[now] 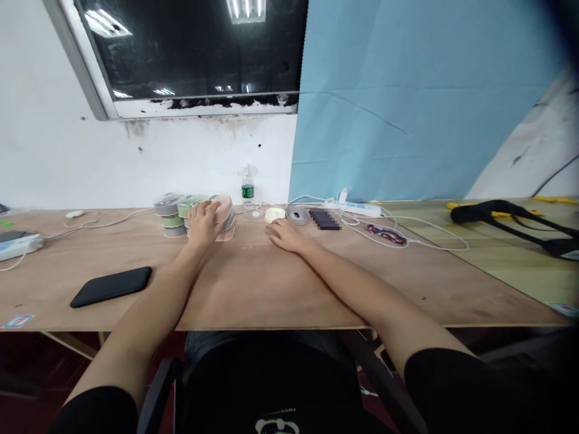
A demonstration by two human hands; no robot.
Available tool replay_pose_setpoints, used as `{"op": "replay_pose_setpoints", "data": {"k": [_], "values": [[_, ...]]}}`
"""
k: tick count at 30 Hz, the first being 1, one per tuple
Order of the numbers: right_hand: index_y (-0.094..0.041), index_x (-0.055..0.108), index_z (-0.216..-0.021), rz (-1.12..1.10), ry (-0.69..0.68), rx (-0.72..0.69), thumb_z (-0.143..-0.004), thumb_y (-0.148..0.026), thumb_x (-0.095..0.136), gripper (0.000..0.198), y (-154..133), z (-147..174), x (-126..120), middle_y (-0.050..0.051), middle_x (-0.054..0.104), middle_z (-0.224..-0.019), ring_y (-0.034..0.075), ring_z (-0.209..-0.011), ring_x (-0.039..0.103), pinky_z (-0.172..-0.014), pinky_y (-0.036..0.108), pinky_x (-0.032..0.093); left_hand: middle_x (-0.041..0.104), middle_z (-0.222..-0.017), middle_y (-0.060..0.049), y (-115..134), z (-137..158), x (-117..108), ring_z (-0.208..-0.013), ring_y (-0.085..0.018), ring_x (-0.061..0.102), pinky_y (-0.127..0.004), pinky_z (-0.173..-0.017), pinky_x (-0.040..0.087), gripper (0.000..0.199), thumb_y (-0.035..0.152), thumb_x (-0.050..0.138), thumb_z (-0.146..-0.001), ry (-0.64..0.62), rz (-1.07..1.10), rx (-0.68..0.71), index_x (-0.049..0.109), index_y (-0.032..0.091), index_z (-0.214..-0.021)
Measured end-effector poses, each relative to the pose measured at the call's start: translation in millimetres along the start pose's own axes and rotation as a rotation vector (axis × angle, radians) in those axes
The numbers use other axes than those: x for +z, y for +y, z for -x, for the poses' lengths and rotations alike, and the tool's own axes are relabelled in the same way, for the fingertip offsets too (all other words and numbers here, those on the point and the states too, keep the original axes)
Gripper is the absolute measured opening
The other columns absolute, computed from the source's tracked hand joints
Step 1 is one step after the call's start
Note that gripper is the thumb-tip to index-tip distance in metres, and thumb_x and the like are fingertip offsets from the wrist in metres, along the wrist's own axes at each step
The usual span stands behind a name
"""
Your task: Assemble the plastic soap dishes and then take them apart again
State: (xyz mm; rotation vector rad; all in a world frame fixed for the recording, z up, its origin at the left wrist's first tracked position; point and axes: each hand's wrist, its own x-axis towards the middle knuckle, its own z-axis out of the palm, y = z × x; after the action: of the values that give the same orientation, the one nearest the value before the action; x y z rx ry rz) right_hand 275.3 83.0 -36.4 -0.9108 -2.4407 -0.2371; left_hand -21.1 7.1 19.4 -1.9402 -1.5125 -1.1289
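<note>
My left hand [204,224] is at the stacked round tubs with clear lids, fingers spread, its fingertips against the pink tub [222,204] on top. Beside it stand a green tub [187,205] and a grey tub [167,204], both topping stacks. The hand hides part of the stacks. My right hand [286,235] rests low on the table with fingers stretched out, at the front edge of a pale yellow round piece [275,214]. Whether the fingertips touch that piece is hard to see. Clear round lids [256,214] lie to its left and a clear container [297,216] to its right.
A plastic bottle [247,187] stands by the wall. A black phone [111,286] lies front left. To the right are a pixelated dark item [324,219], a power strip [362,208], white cables and a dark red object [386,234]. A black strap [511,220] lies far right.
</note>
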Motion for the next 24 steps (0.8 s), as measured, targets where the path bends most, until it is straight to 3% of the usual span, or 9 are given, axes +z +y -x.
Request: {"op": "replay_pose_setpoints", "data": {"k": [7,11,15,17,20,24], "values": [[-0.013,0.03,-0.143,-0.056,0.124,0.154,-0.085,-0.027,0.05,0.063,-4,7,-19,0.015,0.056,-0.12,0.027,-0.11,0.05,-0.096,0.041,0.038,0.05,-0.128,-0.015,41,12,1,-0.122,-0.029,0.043,-0.044,-0.104,0.033,0.049,0.039,0.056,-0.085,-0.018,0.203,0.252,0.05,0.02,-0.13],[-0.01,0.03,-0.143,-0.064,0.138,0.153,-0.083,-0.02,0.049,0.064,-2,8,-17,0.016,0.057,-0.121,0.025,-0.11,0.051,-0.096,0.039,0.039,0.051,-0.128,-0.016,65,20,11,-0.12,-0.028,0.045,-0.042,-0.101,0.037,0.051,0.044,0.053,-0.087,-0.259,0.309,0.441,0.05,0.018,-0.131],[-0.012,0.049,-0.132,-0.095,0.03,0.069,-0.083,-0.012,0.045,0.048,2,8,-11,0.014,0.06,-0.123,0.022,-0.111,0.055,-0.096,0.035,0.04,0.053,-0.128,-0.014,70,25,12,-0.118,-0.029,0.048,-0.043,-0.101,0.037,0.062,0.059,0.062,-0.076,-0.48,0.339,0.533,0.057,0.021,-0.125],[-0.014,0.058,-0.122,-0.11,-0.029,0.021,-0.084,-0.013,0.046,0.04,1,7,-10,0.012,0.063,-0.119,0.021,-0.109,0.057,-0.094,0.034,0.041,0.05,-0.133,-0.014,70,27,10,-0.121,-0.03,0.047,-0.043,-0.104,0.036,0.071,0.065,0.063,-0.071,-0.508,0.347,0.499,0.056,0.021,-0.126],[-0.017,0.066,-0.109,-0.106,-0.08,-0.037,-0.085,-0.014,0.048,0.03,-6,3,-11,0.01,0.068,-0.11,0.021,-0.103,0.06,-0.091,0.033,0.042,0.04,-0.144,-0.016,68,28,8,-0.129,-0.033,0.041,-0.045,-0.107,0.033,0.084,0.068,0.059,-0.073,-0.561,0.34,0.331,0.044,0.019,-0.139],[-0.017,0.069,-0.1,-0.058,-0.082,0.026,-0.087,-0.018,0.048,0.025,-17,1,-16,0.01,0.071,-0.102,0.021,-0.096,0.062,-0.089,0.033,0.043,0.035,-0.149,-0.016,62,28,8,-0.129,-0.034,0.044,-0.045,-0.106,0.036,0.086,0.069,0.059,-0.072,-0.699,0.356,0.218,0.043,0.019,-0.141]]}}
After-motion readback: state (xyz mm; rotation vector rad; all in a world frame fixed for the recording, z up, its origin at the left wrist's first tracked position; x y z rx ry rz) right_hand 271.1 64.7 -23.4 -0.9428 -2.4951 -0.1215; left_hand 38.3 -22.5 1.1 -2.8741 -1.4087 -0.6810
